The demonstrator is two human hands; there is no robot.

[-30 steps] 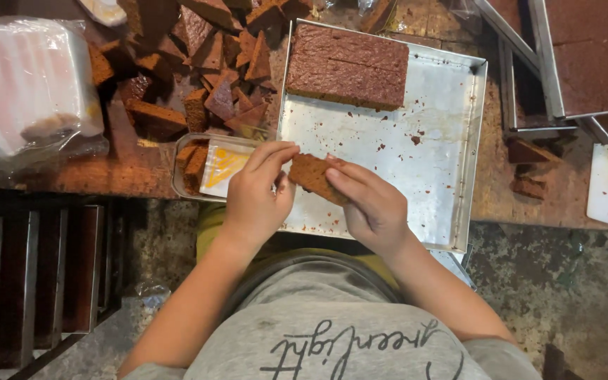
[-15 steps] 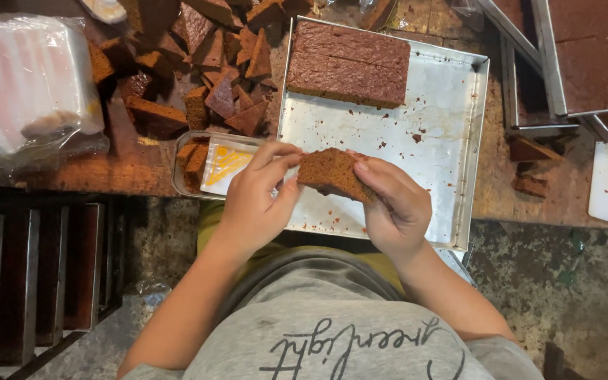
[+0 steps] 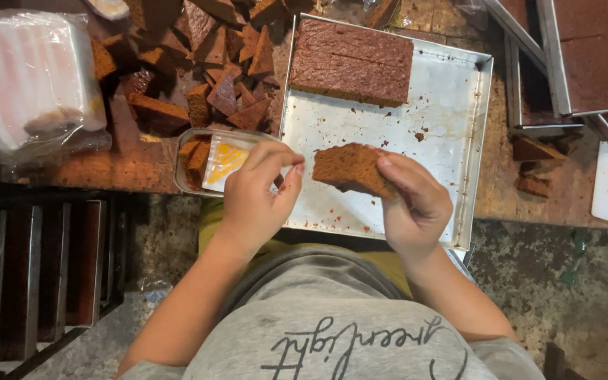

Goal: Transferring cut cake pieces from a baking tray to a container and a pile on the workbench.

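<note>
Pinched in right hand (image 3: 416, 204): crumbly brown cake slice (image 3: 350, 169).

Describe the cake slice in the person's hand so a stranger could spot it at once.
Find the big metal tray at centre. Above its near edge, the right hand pinches a brown cake slice. Unlike the uncut slab at the tray's far end, it is lifted off the metal.

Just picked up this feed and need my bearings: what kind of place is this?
Probably a small bakery or cake-packing workbench. A metal baking tray holds a slab of brown cake, cut cake pieces are heaped on the wooden table, and the right hand holds a cake slice.
</note>
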